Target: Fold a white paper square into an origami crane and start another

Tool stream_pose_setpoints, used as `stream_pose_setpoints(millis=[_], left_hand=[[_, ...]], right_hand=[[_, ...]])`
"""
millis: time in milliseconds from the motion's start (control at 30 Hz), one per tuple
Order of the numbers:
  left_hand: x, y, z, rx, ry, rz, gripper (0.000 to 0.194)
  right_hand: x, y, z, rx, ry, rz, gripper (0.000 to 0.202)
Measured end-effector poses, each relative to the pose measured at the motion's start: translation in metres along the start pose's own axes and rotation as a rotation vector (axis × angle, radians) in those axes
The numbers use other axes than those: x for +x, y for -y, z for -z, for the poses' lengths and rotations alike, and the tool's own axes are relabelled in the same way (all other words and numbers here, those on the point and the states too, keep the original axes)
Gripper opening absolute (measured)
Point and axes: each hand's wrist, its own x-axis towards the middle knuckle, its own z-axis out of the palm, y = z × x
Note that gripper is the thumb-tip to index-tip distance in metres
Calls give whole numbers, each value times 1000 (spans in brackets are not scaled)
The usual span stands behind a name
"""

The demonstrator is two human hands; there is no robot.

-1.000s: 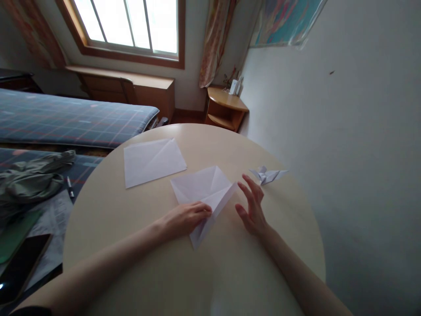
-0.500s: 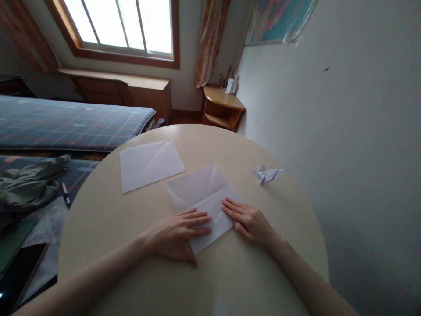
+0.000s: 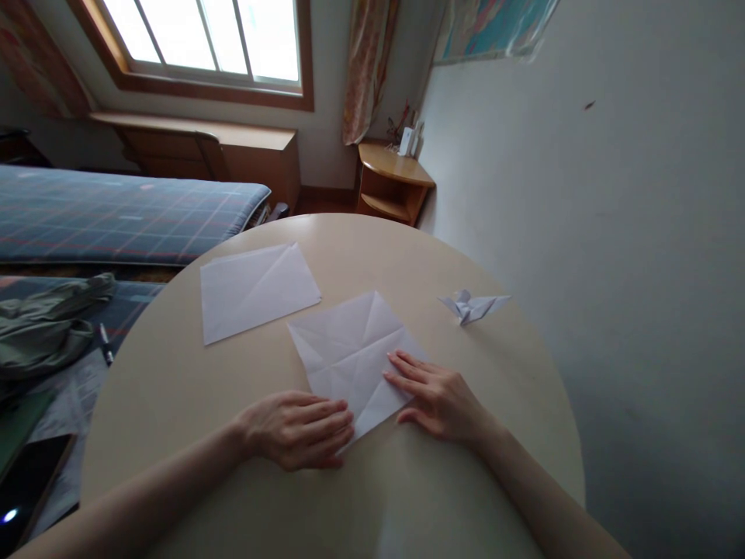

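Observation:
A creased white sheet of paper (image 3: 355, 349) lies on the round table before me, fold lines crossing at its middle. At its near left corner, my left hand (image 3: 299, 431) has its fingers pressed together over the edge, with the thumb below; the corner is partly hidden there. My right hand (image 3: 439, 396) rests on the sheet's right side, fingers stretched out flat and slightly apart. A folded paper crane (image 3: 472, 306) stands to the right, apart from both hands. Farther back on the left is a stack of white paper (image 3: 259, 291), untouched.
The pale round table (image 3: 372, 241) has a curved edge, close to the wall (image 3: 640, 272) on its right. On the left, a plaid mattress (image 3: 116, 213) stands beyond it, with a green garment (image 3: 46, 326), a pen (image 3: 105, 344) and a dark phone (image 3: 40, 477) lower down.
My left hand has slid off the sheet's middle to its near left corner, its spread fingers now drawn together. More creases show. My right hand stays on the right side; the view has shifted slightly.

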Motion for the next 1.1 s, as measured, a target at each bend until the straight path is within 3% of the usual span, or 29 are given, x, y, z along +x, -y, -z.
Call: stream_pose_setpoints(millis=[167, 367, 633, 800, 900, 1000, 1100], left_hand=[[2, -4, 1, 97, -80, -31, 12], [4, -3, 4, 153, -92, 64, 19], [-5, 12, -17, -181, -169, 559, 28], [-7, 13, -23, -112, -212, 870, 45], [-7, 11, -25, -71, -226, 1034, 30], [-6, 10, -26, 49, -274, 1019, 30], [0, 9, -22, 269, -251, 750, 36]], right_hand=[[1, 1, 1, -17, -26, 13, 52], [3, 5, -2, -65, -56, -6, 37], [4, 6, -3, -54, -73, 6, 36], [6, 9, -13, 134, -259, -40, 19], [9, 14, -17, 366, -347, -209, 14], [13, 19, -17, 476, -392, -381, 19], [16, 21, -16, 431, -412, -396, 24]])
